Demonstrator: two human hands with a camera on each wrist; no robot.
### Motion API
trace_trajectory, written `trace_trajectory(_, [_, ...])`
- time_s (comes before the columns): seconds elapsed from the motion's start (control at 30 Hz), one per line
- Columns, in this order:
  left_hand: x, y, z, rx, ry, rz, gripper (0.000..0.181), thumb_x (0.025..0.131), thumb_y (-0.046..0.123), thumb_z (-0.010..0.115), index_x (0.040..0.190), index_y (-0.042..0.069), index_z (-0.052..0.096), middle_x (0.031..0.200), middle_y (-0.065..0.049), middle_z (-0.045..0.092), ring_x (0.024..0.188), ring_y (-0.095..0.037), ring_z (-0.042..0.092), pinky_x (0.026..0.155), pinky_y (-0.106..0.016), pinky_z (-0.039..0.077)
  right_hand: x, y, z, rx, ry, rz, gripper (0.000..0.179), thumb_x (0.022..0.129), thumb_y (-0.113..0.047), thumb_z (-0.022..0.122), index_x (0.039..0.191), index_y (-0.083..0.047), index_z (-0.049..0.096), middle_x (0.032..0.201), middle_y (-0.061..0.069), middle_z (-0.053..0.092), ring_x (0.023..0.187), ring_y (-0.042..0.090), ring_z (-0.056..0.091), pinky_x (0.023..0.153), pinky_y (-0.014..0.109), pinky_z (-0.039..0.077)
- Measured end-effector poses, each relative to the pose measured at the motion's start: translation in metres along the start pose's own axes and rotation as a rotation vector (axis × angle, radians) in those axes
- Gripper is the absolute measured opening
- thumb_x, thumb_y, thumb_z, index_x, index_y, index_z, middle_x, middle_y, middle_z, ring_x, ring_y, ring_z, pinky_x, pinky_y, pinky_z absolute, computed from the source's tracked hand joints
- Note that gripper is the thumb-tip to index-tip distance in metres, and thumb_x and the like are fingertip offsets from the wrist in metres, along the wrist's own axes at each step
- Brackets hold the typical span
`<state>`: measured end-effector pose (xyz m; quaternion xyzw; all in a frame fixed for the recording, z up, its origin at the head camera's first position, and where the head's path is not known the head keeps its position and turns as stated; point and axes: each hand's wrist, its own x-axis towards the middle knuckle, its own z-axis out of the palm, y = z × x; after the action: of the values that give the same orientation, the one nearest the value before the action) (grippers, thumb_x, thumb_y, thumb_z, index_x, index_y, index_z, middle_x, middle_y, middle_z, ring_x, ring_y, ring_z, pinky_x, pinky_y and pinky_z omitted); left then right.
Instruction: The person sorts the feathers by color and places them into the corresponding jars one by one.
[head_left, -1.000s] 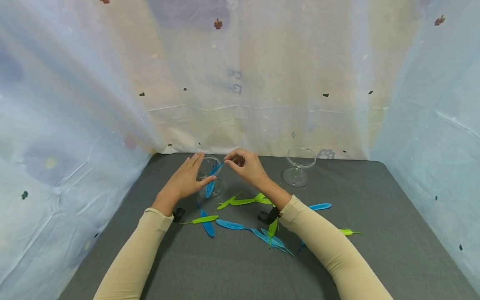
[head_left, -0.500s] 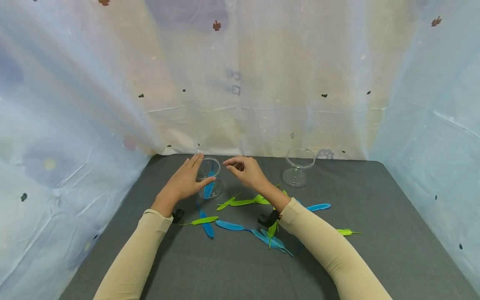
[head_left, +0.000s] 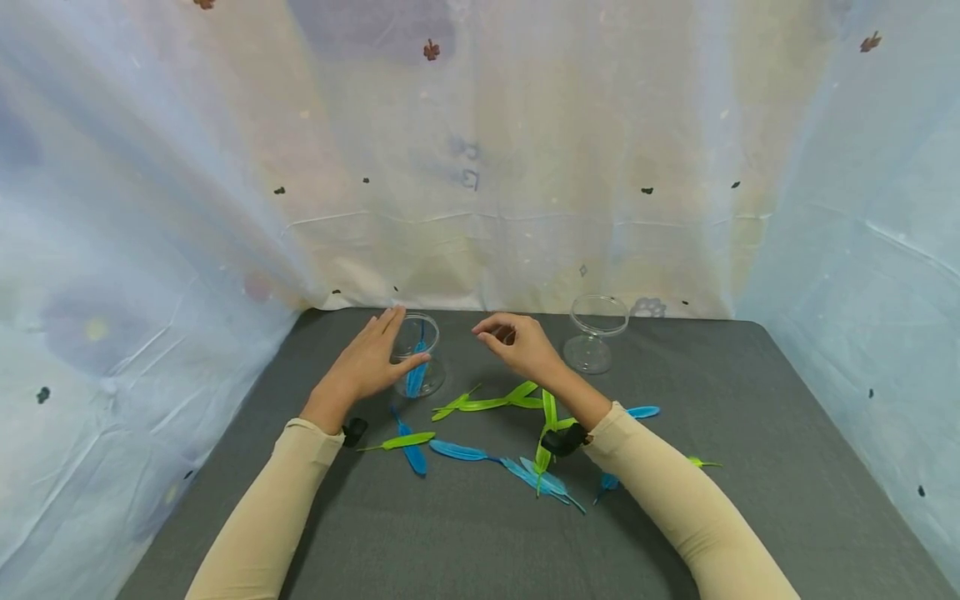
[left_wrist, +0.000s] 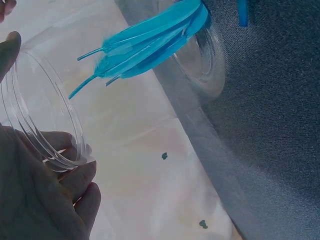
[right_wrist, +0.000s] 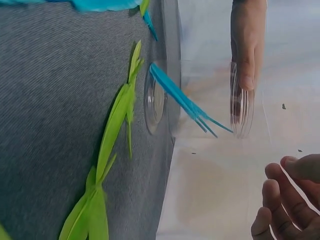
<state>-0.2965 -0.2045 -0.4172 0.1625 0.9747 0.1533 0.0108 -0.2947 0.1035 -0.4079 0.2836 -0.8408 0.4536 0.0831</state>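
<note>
My left hand (head_left: 356, 362) grips a clear jar (left_wrist: 52, 107) near its rim, thumb on one side and fingers round the other. Inside the jar stand several blue feathers (left_wrist: 150, 42), leaning with their quills toward the mouth. To the right of that jar my right hand (head_left: 521, 346) hovers above the table, its fingers loosely curved with nothing between them. In the right wrist view, its thumb and fingertips (right_wrist: 272, 171) are slightly apart. Below it lie several green feathers (head_left: 487, 404) in a row.
A second clear jar (head_left: 588, 354) stands at the back right of the grey table (head_left: 465, 550). More blue feathers (head_left: 459, 451) and green feathers (head_left: 408, 440) are scattered across the middle, some crossing. A patterned curtain (head_left: 525, 167) hangs behind the table.
My right hand has released a blue feather into the left jar, then drawn back to the right. My left hand has stayed on the jar.
</note>
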Motion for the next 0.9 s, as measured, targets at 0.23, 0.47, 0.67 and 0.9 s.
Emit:
trace_trajectory(0.23, [0.0,-0.001,0.0,-0.004,0.01,0.018,0.113,0.1,0.08,0.05,0.174,0.009,0.003,0.181,-0.014,0.002,0.166,-0.041,0.003,0.134,-0.06,0.01,-0.013,0.002,-0.011,-0.02,-0.041,0.017,0.015,0.106,-0.012,0.071,0.117,-0.012,0.081,0.112,0.005,0.078,0.084,0.02,0.069,0.073,0.034,0.06])
trace_trajectory(0.47, [0.0,-0.002,0.0,-0.006,0.003,0.019,0.11,0.101,0.078,0.051,0.174,0.011,0.002,0.181,-0.012,0.001,0.166,-0.041,0.003,0.133,-0.062,0.012,-0.032,0.008,-0.025,-0.072,-0.065,-0.01,0.016,0.107,-0.012,0.07,0.119,-0.012,0.079,0.112,0.003,0.076,0.085,0.019,0.068,0.071,0.033,0.056])
trace_trajectory(0.67, [0.001,-0.003,0.001,-0.001,0.005,0.02,0.111,0.101,0.08,0.049,0.174,0.011,0.002,0.181,-0.012,0.001,0.166,-0.04,0.003,0.133,-0.061,0.012,-0.045,0.015,-0.04,-0.112,-0.097,-0.001,0.016,0.107,-0.013,0.069,0.121,-0.013,0.078,0.113,0.001,0.076,0.085,0.017,0.067,0.069,0.032,0.056])
trace_trajectory(0.9, [0.001,-0.003,0.001,-0.003,-0.001,0.024,0.113,0.1,0.082,0.048,0.174,0.011,0.002,0.181,-0.012,0.0,0.166,-0.04,0.002,0.134,-0.061,0.011,-0.063,0.022,-0.057,-0.162,-0.108,0.042,0.016,0.107,-0.016,0.07,0.12,-0.015,0.079,0.113,-0.001,0.076,0.085,0.015,0.068,0.068,0.03,0.056])
